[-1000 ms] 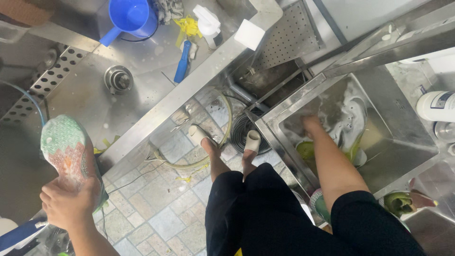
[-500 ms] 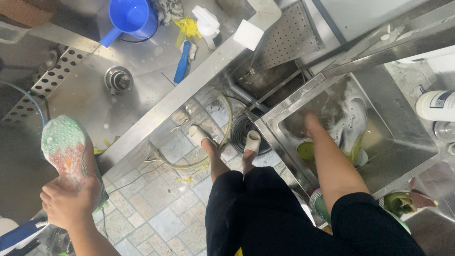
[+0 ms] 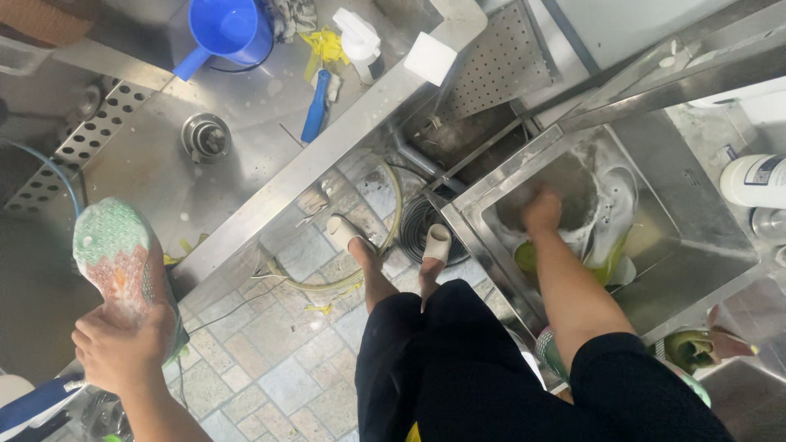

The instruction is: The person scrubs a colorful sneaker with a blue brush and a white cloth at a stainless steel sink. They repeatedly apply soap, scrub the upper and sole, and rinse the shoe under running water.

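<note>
Fingers (image 3: 98, 327) of left hand (image 3: 123, 352) clamped on upturned shoe (image 3: 119, 266); right hand (image 3: 542, 211) in soapy sink (image 3: 696, 245), grip indiscernible; wet sole likely to slip.

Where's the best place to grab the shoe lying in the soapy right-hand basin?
Probably the heel end of the soapy shoe, coming from above beside the right hand. It lies lengthwise against the basin floor, foam-covered and likely slippery, so wrap around its narrow width.

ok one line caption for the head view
Left hand grips a green-soled shoe; right hand reaches into a soapy steel sink.
</note>
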